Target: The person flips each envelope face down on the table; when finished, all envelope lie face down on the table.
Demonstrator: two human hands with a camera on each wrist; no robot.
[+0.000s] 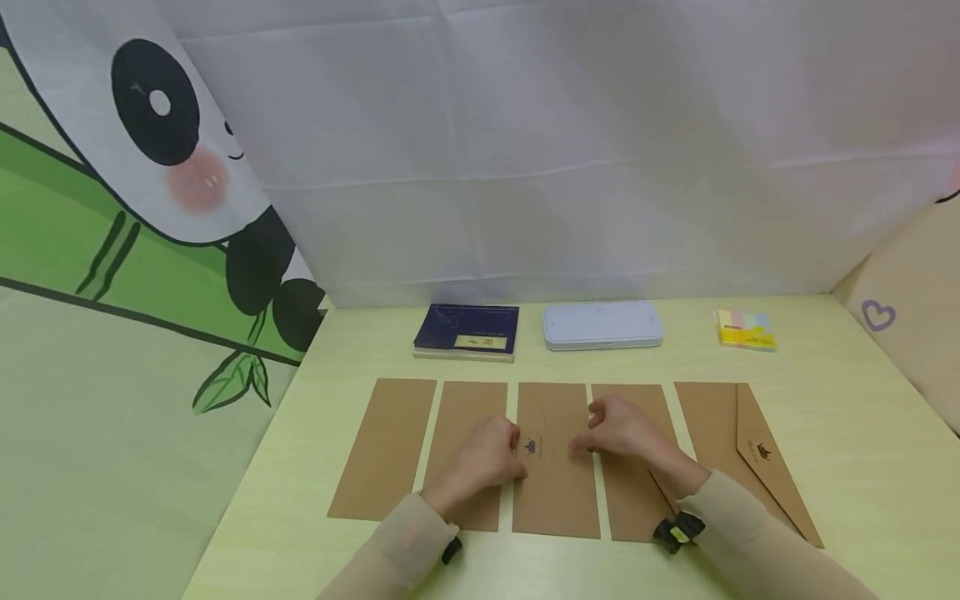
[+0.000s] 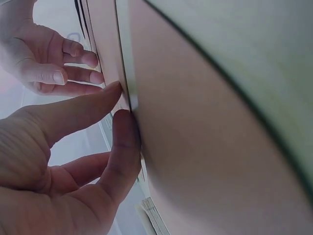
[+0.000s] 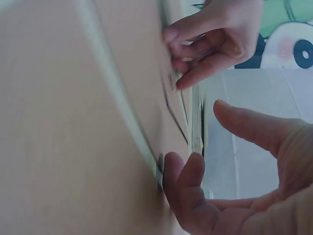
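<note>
Pale bench, five brown envelopes in a row; we see left hand and right hand at the middle envelope's opposite edges, fingers loosely spread.

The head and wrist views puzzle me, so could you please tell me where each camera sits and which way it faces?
Head: on the person's head, facing forward and down at brown envelopes on the table; sleeves, left hand and right hand show.
Left wrist: on the left wrist, facing past that hand toward the right one; both hands show.
Right wrist: on the right wrist, facing across the envelopes toward the left hand; both hands show.
Shared: the head and right wrist views both show the large painted eye.
</note>
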